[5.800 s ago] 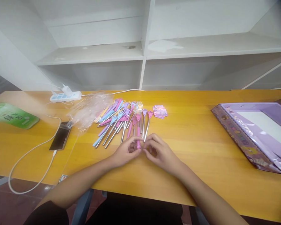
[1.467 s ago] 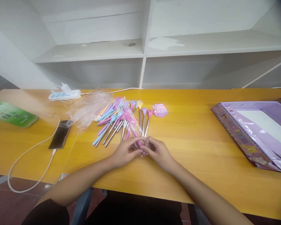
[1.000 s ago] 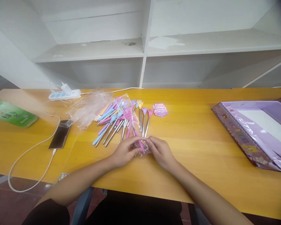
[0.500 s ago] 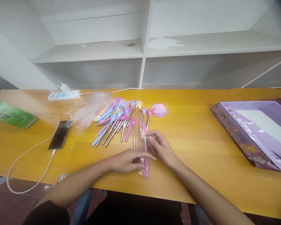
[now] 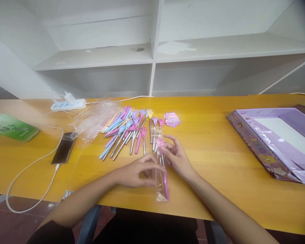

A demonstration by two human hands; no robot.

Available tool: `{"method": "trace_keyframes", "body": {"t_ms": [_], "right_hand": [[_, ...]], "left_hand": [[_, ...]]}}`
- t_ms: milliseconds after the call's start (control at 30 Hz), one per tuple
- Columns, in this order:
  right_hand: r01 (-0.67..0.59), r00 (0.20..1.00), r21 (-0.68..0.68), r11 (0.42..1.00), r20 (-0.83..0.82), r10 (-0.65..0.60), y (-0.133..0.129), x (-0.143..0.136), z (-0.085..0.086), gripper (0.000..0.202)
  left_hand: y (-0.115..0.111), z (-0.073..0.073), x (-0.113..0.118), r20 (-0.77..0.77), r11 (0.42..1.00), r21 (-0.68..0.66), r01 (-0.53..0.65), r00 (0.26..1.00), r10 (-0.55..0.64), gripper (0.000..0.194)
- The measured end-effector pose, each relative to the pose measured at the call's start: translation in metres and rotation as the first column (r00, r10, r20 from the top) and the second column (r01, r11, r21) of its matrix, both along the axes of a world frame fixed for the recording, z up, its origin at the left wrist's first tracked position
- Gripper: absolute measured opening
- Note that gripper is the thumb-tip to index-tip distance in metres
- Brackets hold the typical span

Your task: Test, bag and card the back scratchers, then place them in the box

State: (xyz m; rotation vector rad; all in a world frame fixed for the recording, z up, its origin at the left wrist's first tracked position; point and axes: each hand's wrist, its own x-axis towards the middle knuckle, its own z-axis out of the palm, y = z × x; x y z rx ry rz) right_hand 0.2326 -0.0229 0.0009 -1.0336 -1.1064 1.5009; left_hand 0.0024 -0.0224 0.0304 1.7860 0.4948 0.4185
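Observation:
A pink back scratcher (image 5: 165, 183) with a metal shaft lies inside a clear plastic sleeve (image 5: 159, 186) near the table's front edge. My right hand (image 5: 176, 156) pinches it near the claw end, thumb against the sleeve. My left hand (image 5: 138, 171) is beside the sleeve's left side, fingers apart and slightly blurred; whether a fingertip touches the film I cannot tell. Beyond my hands lies a pile of back scratchers (image 5: 124, 130) in pink, blue, purple and yellow. Small printed cards (image 5: 172, 119) are stacked behind the sleeve.
Loose clear bags (image 5: 96, 118) lie left of the pile. Further left are a phone (image 5: 64, 149) on a white cable, a power strip (image 5: 71, 104) and a green bottle (image 5: 12, 127). A purple display box (image 5: 256, 145) stands at the right, and white shelves (image 5: 152, 57) rise behind.
The sleeved back scratcher has shifted slightly right and toward me. My left hand has lifted its fingers off it, while my right hand now grips near the claw.

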Motion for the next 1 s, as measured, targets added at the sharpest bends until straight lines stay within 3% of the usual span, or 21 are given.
{"method": "trace_keyframes", "body": {"t_ms": [67,133,267,400,667,1000], "right_hand": [[-0.013,1.0,0.055,0.998,0.01,0.013,-0.003,-0.003,-0.001,0.051],[-0.031,0.999,0.101,0.994,0.038,0.027,-0.009,-0.007,-0.002,0.044],[-0.122,0.982,0.141,0.982,0.159,0.099,-0.02,-0.012,-0.005,0.035],[-0.22,0.952,0.134,0.966,0.246,0.183,-0.025,-0.014,-0.006,0.032],[-0.211,0.947,0.134,0.968,0.273,0.169,-0.025,-0.014,-0.006,0.034],[-0.211,0.946,0.147,0.966,0.281,0.163,-0.025,-0.014,-0.007,0.032]], "left_hand": [[0.004,-0.007,-0.002,0.093,0.972,-0.022,-0.234,0.968,0.235,0.04],[0.01,-0.015,-0.004,0.195,0.903,-0.055,-0.426,0.882,0.428,0.038],[0.021,-0.021,-0.008,0.238,0.794,-0.055,-0.605,0.765,0.599,0.035],[0.021,-0.019,-0.008,0.222,0.774,-0.027,-0.633,0.751,0.622,0.031],[0.019,-0.022,-0.005,0.227,0.766,-0.128,-0.63,0.733,0.641,0.035],[0.019,-0.021,-0.005,0.228,0.778,-0.164,-0.607,0.744,0.628,0.038]]}}
